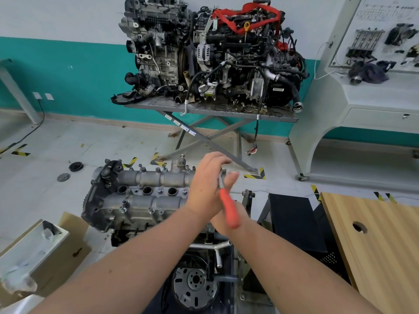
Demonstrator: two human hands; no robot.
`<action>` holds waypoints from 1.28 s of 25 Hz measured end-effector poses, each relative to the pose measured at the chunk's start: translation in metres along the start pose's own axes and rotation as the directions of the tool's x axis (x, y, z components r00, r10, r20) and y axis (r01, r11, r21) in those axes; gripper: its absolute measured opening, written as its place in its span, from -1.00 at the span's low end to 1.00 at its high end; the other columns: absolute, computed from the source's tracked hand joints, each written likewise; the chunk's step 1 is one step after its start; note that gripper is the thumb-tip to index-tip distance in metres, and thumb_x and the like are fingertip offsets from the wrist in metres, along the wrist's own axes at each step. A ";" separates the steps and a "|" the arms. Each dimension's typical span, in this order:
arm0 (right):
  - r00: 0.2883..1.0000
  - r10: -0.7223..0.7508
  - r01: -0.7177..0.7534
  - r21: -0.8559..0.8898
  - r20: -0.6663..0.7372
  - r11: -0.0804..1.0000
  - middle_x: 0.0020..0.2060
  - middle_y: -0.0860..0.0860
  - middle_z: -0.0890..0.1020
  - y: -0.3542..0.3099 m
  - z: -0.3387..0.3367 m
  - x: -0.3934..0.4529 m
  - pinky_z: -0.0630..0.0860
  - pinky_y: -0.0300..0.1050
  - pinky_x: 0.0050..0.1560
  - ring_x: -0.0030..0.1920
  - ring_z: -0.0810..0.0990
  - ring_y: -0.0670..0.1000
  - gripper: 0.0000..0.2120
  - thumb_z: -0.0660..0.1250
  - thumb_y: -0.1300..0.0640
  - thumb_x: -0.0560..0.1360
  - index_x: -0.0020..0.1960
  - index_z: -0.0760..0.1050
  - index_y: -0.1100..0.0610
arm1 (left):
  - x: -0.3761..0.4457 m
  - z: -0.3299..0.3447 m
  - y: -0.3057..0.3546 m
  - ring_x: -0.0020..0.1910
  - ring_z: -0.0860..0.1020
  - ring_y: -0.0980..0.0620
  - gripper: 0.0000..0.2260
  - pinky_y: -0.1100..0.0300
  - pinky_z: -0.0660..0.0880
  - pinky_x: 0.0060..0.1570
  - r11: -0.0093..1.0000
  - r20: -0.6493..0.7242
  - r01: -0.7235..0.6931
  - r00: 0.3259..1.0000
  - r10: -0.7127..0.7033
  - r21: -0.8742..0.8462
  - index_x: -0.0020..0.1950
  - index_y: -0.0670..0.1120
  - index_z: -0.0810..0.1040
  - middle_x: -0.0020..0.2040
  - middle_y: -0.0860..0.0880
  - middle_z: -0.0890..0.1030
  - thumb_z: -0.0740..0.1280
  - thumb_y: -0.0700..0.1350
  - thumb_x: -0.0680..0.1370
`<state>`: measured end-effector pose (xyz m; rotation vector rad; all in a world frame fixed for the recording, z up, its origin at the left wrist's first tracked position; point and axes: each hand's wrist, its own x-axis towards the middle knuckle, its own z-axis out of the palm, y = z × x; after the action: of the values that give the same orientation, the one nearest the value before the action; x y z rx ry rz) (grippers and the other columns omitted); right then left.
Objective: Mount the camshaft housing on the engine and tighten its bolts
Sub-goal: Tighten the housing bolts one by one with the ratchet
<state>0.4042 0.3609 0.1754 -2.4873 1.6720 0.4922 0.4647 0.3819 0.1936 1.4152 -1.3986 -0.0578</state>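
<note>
The grey camshaft housing lies on top of the engine in front of me, with bolts standing along its edges and three round holes down its middle. My left hand reaches over the housing's right end, fingers curled on the metal head of a ratchet wrench. Its orange handle slants down to the right. My right hand lies under the left one, around that handle, and is partly hidden and blurred. The housing's right end is covered by my hands.
A cardboard box sits at lower left. A wooden board with a hole lies at right, a black stand beside it. Two more engines rest on a metal table by the wall. Two round parts lie on the floor.
</note>
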 end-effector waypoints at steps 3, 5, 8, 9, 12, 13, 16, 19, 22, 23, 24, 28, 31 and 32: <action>0.915 -0.403 0.394 -0.186 -0.013 0.900 0.38 0.21 0.46 0.015 0.033 0.017 0.59 0.09 0.06 0.18 0.59 0.17 -0.68 0.14 0.30 0.61 0.30 0.50 0.16 | -0.005 0.004 0.013 -0.06 0.64 0.11 -0.58 0.14 0.47 -0.02 0.529 0.148 0.556 0.766 -0.626 -0.641 -0.01 0.07 0.63 -0.09 0.07 0.70 0.07 0.26 0.58; 0.900 -0.435 0.425 -0.198 -0.006 0.883 0.38 0.20 0.43 0.025 0.035 0.021 0.58 0.10 0.04 0.23 0.55 0.15 -0.67 0.12 0.26 0.63 0.34 0.49 0.14 | 0.004 -0.001 0.011 -0.23 0.64 0.00 -0.55 0.09 0.44 -0.15 0.288 0.249 0.595 0.657 -0.711 -0.750 -0.12 -0.01 0.66 -0.25 -0.06 0.67 0.11 0.22 0.63; 0.910 -0.413 0.395 -0.217 -0.039 0.893 0.33 0.20 0.44 0.018 0.039 0.026 0.60 0.15 0.05 0.21 0.55 0.15 -0.71 0.11 0.13 0.69 0.33 0.50 0.12 | 0.027 -0.021 0.009 -0.36 0.62 -0.07 -0.74 0.04 0.53 -0.21 0.270 0.367 0.724 0.590 -0.719 -0.634 -0.09 -0.12 0.53 -0.38 -0.08 0.60 0.22 0.03 0.65; 0.910 -0.412 0.394 -0.218 -0.041 0.893 0.33 0.20 0.43 0.017 0.041 0.028 0.61 0.15 0.04 0.17 0.56 0.15 -0.71 0.11 0.11 0.70 0.32 0.51 0.12 | 0.033 -0.027 0.009 -0.35 0.64 -0.09 -0.78 -0.01 0.60 -0.14 0.334 0.391 0.780 0.574 -0.720 -0.529 -0.09 -0.15 0.50 -0.40 -0.09 0.60 0.22 -0.04 0.64; 0.922 -0.384 0.370 -0.180 -0.049 0.911 0.32 0.19 0.43 0.020 0.043 0.031 0.61 0.14 0.02 0.07 0.59 0.16 -0.68 0.11 0.04 0.70 0.33 0.49 0.15 | 0.051 -0.040 0.017 -0.30 0.70 -0.08 -0.83 -0.03 0.67 -0.07 0.512 0.457 0.845 0.519 -0.722 -0.151 -0.08 -0.23 0.48 -0.37 -0.09 0.63 0.18 -0.15 0.60; 0.921 -0.388 0.375 -0.171 -0.047 0.911 0.32 0.19 0.43 0.019 0.042 0.030 0.61 0.13 0.02 0.07 0.59 0.15 -0.67 0.10 0.04 0.70 0.34 0.48 0.15 | 0.058 -0.043 0.020 -0.35 0.68 -0.01 -0.85 0.08 0.66 -0.21 0.586 0.473 0.810 0.519 -0.711 -0.008 -0.07 -0.22 0.47 -0.36 -0.07 0.65 0.17 -0.17 0.59; 0.914 -0.403 0.391 -0.165 -0.047 0.905 0.31 0.18 0.43 0.018 0.045 0.034 0.60 0.12 0.02 0.10 0.56 0.13 -0.69 0.11 0.07 0.70 0.35 0.47 0.15 | 0.073 -0.042 0.031 -0.44 0.55 0.07 -0.89 0.17 0.44 -0.39 0.790 0.487 0.346 0.642 -0.593 0.506 -0.06 -0.14 0.51 -0.26 -0.03 0.66 0.20 -0.18 0.57; 0.907 -0.417 0.396 -0.218 -0.060 0.892 0.27 0.16 0.45 0.019 0.044 0.033 0.55 0.08 -0.02 0.04 0.58 0.14 -0.65 0.09 -0.02 0.70 0.29 0.50 0.17 | 0.065 -0.032 0.037 -0.37 0.48 0.04 -0.90 0.14 0.39 -0.41 0.621 0.528 -0.213 0.758 -0.382 0.754 -0.05 -0.01 0.36 -0.26 0.01 0.52 0.23 -0.19 0.59; 0.875 -0.473 0.433 -0.273 -0.104 0.859 0.23 0.17 0.49 0.019 0.047 0.033 0.51 0.08 -0.01 0.04 0.60 0.17 -0.60 0.08 -0.07 0.70 0.25 0.50 0.19 | 0.042 -0.025 0.026 -0.33 0.38 0.02 -0.85 0.11 0.32 -0.23 0.528 0.590 -0.500 0.807 -0.002 0.686 -0.10 0.02 0.45 -0.29 0.08 0.35 0.37 -0.20 0.53; 0.872 -0.477 0.435 -0.270 -0.112 0.859 0.20 0.17 0.52 0.019 0.045 0.031 0.51 0.07 -0.01 0.04 0.60 0.17 -0.61 0.08 -0.07 0.70 0.23 0.50 0.19 | 0.035 -0.025 0.018 -0.31 0.38 -0.01 -0.86 0.10 0.33 -0.20 0.501 0.555 -0.561 0.812 0.180 0.659 -0.17 0.00 0.51 -0.29 0.07 0.37 0.42 -0.20 0.47; 0.884 -0.455 0.422 -0.235 -0.106 0.876 0.17 0.17 0.55 0.018 0.043 0.028 0.51 0.07 -0.01 0.05 0.60 0.17 -0.63 0.08 -0.06 0.70 0.23 0.51 0.18 | 0.028 -0.025 0.010 -0.30 0.41 -0.03 -0.85 0.10 0.34 -0.20 0.505 0.464 -0.584 0.812 0.354 0.636 -0.26 -0.03 0.53 -0.30 0.04 0.42 0.46 -0.18 0.43; 0.894 -0.436 0.413 -0.185 -0.106 0.892 0.09 0.12 0.58 0.021 0.041 0.023 0.45 -0.05 -0.15 0.01 0.59 0.12 -0.73 0.12 0.08 0.69 0.25 0.51 0.16 | 0.013 -0.013 0.000 -0.14 0.50 -0.09 -0.60 0.05 0.33 -0.15 0.703 0.103 -0.411 0.894 0.437 0.580 -0.37 -0.09 0.53 -0.18 -0.02 0.56 0.31 0.13 0.57; 0.919 -0.340 0.377 0.191 -0.200 0.906 0.11 0.08 0.59 0.021 0.042 0.019 0.48 -0.39 -0.27 -0.22 0.60 -0.26 -0.67 0.08 0.11 0.71 0.36 0.44 0.23 | 0.001 -0.009 0.002 -0.03 0.51 -0.11 -0.58 -0.01 0.42 -0.05 0.877 0.021 -0.242 0.966 0.257 0.416 -0.22 -0.13 0.59 -0.04 -0.07 0.57 0.26 0.20 0.57; 0.938 -0.308 0.345 0.320 -0.160 0.882 0.17 0.09 0.57 0.020 0.043 0.018 0.55 -0.39 -0.16 -0.20 0.60 -0.29 -0.66 0.06 0.09 0.72 0.38 0.41 0.23 | -0.003 -0.009 0.002 0.01 0.52 -0.08 -0.65 -0.02 0.45 0.00 0.961 0.020 -0.146 0.989 0.146 0.236 -0.13 -0.10 0.60 0.00 -0.04 0.56 0.25 0.16 0.57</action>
<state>0.3828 0.3484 0.1307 -2.4831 1.1954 0.0261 0.4684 0.3908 0.1968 1.5004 -1.5475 0.2095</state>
